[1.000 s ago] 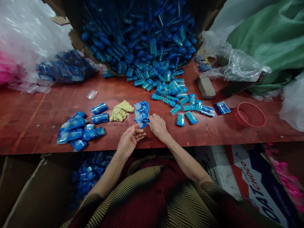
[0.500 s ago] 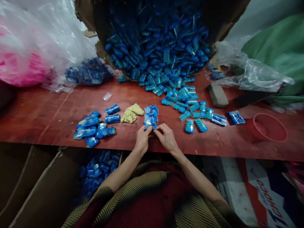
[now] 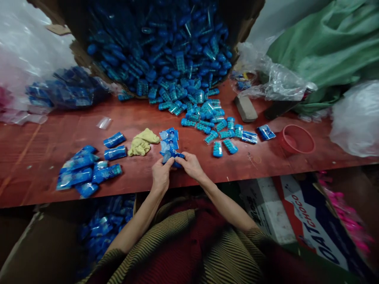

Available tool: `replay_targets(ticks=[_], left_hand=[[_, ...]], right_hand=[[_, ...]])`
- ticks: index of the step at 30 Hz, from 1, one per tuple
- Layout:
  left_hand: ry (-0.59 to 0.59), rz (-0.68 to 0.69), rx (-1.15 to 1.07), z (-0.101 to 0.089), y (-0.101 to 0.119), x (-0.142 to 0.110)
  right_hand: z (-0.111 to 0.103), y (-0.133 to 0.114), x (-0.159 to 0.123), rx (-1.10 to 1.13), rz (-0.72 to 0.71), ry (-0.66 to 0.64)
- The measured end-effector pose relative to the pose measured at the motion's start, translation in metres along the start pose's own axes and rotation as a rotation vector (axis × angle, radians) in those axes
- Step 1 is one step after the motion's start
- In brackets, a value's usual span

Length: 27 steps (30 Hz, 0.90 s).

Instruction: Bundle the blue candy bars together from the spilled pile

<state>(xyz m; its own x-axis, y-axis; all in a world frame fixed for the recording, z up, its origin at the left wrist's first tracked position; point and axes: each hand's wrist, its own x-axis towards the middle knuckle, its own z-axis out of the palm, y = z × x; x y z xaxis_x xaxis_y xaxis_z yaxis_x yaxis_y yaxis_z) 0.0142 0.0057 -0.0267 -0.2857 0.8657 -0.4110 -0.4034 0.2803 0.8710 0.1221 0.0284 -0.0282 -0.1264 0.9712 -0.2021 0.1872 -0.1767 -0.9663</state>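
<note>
My left hand [image 3: 161, 172] and right hand [image 3: 193, 166] pinch a thin, glossy blue wrapper [image 3: 169, 154] between thumbs and fingers, near the tabletop's [image 3: 142, 173] front edge. Crumpled, soft yellow cloth [image 3: 143, 142] lies nearby. Toward the back edge, a ragged cardboard box [image 3: 248, 20] holds heaped, rounded blue bottles [image 3: 166, 51].

Head cam here, looking forward and down past the wearer's forearms [image 3: 229, 207] at their fingers [image 3: 187, 161], fairly close in, table [image 3: 133, 118] running across the middle, cardboard box [image 3: 250, 19] cropped up top.
</note>
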Motion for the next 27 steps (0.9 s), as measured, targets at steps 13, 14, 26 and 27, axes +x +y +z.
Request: replay_targets(ticks=[13,14,26,27], left_hand=[[0.032,-0.105,-0.07,0.023,0.006,-0.008],[0.046,-0.078,-0.045,0.023,0.003,-0.009],[0.027,-0.064,-0.008,0.021,-0.011,-0.012],[0.045,-0.043,0.019,0.021,-0.012,-0.012]], right_hand=[[-0.001,-0.002,-0.009,-0.031,-0.066,0.072],[-0.002,0.001,-0.01,-0.015,-0.065,0.085],[0.004,0.01,-0.011,0.036,0.0,0.176],[0.005,0.011,-0.011,0.008,-0.019,0.191]])
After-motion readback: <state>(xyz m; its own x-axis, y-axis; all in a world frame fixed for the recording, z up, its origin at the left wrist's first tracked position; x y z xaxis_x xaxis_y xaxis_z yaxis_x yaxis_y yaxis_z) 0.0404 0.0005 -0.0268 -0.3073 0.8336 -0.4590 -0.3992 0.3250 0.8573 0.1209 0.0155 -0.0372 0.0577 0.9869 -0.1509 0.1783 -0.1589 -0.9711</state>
